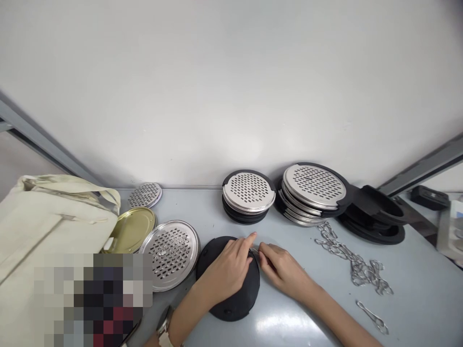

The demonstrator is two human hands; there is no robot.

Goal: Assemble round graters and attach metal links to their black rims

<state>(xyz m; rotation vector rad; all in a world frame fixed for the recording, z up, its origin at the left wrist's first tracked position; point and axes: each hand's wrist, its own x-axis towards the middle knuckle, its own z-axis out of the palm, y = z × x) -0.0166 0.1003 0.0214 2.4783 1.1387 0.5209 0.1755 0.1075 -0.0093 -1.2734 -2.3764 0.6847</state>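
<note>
A flat black disc [231, 308] lies on the grey table in front of me. My left hand [229, 270] is over it, its index finger stretched past the upper right edge and the other fingers gripping that rim. Beside the same edge, my right hand [284, 267] is closed in a pinch. A thin metal wire clip [255, 249] shows between the two hands; most of it is hidden by fingers. To the left, close to the black disc, lies a round perforated metal plate [170, 255].
Behind my hands stand two stacks of perforated plates with black rings [249, 193] [314, 185]. Black round trays [376, 212] sit at right, near a pile of wire clips [358, 265] and one loose clip [372, 318]. Gold lids [133, 229] and a cream bag [54, 226] are at left.
</note>
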